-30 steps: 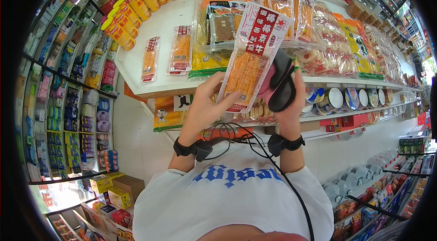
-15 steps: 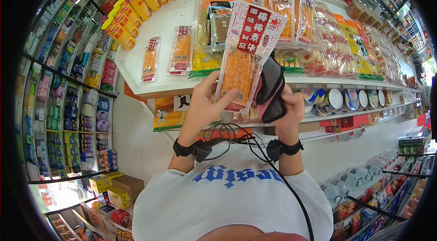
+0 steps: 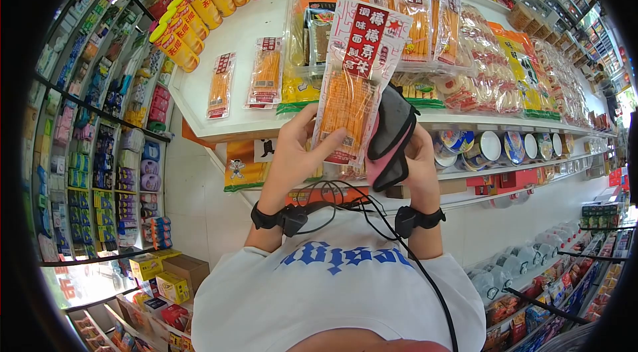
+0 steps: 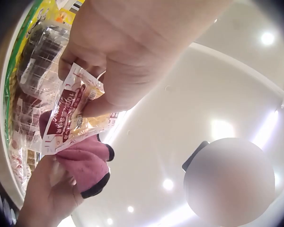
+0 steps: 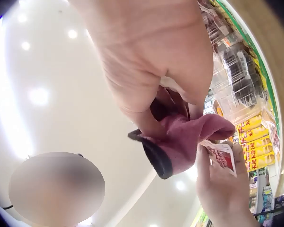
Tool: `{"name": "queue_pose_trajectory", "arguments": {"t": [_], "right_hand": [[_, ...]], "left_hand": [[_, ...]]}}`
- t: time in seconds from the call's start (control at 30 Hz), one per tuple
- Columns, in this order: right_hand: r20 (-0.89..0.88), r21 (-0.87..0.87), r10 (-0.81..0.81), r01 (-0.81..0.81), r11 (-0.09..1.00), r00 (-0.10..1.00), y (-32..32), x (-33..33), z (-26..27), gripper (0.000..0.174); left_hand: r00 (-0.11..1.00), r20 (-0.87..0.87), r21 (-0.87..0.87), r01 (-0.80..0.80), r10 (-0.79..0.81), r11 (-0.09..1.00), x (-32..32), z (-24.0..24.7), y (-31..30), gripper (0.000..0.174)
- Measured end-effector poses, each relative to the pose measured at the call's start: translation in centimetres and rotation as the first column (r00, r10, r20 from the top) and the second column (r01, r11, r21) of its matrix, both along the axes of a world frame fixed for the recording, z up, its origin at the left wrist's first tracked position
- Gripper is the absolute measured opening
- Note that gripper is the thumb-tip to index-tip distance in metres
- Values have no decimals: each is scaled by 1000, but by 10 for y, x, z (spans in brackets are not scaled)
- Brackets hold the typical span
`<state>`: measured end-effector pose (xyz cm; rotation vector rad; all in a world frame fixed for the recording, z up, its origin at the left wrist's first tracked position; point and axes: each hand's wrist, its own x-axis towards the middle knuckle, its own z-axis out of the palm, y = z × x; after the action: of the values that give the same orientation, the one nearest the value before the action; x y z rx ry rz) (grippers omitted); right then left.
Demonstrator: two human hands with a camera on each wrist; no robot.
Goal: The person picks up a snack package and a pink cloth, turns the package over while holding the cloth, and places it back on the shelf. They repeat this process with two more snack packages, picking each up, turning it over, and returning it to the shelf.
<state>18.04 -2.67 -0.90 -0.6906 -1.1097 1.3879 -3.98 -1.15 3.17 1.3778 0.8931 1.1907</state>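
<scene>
The left hand (image 3: 296, 153) has a narrow grip on the lower end of the snack packet (image 3: 349, 103), thumb across the front, which seems meant to steady it while leaving most of the printed face uncovered. The packet tilts above the front edge of the worktop (image 3: 246, 26). The right hand (image 3: 420, 166) grips a pink cloth (image 3: 393, 129) with dark panels (perhaps a folded one) right beside the packet — probably so both can be worked together; the head view cannot settle whether they touch. Against the frame half a second earlier, the cloth sits slightly lower and farther left, and the packet has shifted a little left. The two flatter piles (image 3: 266, 73) look unmoved.
</scene>
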Motion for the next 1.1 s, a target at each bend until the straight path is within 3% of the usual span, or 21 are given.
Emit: {"name": "queue_pose_trajectory", "arguments": {"t": [0.03,0.13,0.2,0.27,0.3,0.4,0.5,0.7,0.83,0.9,1.0,1.1], "right_hand": [[-49,1,9,-9,1000,999,4,-2,-5,55],[20,25,149,-149,988,989,7,-7,6,50],[-5,-11,32,-32,999,999,9,-20,5,40],[39,-81,-43,46,996,998,13,-27,12,36],[-26,-69,-84,82,994,996,14,-30,12,29],[-158,-62,-213,206,977,964,21,-30,13,27],[-170,-72,-333,325,943,928,34,-16,26,25],[-340,2,-472,502,865,813,45,1,47,23],[-420,-70,-501,524,849,756,40,2,44,28],[-299,-98,-434,425,900,850,25,-8,29,28],[-47,18,-230,231,973,972,13,-35,22,23],[216,50,-70,61,997,974,14,-44,21,22]], "left_hand": [[1000,-1,2,0,0,1000,1,0,0,43],[999,-33,-18,15,-16,1000,2,-1,1,42],[994,-97,-63,40,-46,997,2,-1,0,42],[971,-235,109,70,-43,992,4,-13,2,39],[953,-302,193,93,-31,977,6,-14,3,38],[917,-397,204,124,-34,971,5,-4,0,34],[868,-491,189,192,-77,963,1,-4,1,31],[864,-497,149,182,-85,972,-11,0,1,32],[977,-185,133,-81,105,988,-15,-9,3,38],[989,44,58,-143,141,988,-12,-2,4,40],[972,148,9,-185,182,983,-2,0,6,42],[978,117,49,-181,174,982,-2,-5,7,41]]}}
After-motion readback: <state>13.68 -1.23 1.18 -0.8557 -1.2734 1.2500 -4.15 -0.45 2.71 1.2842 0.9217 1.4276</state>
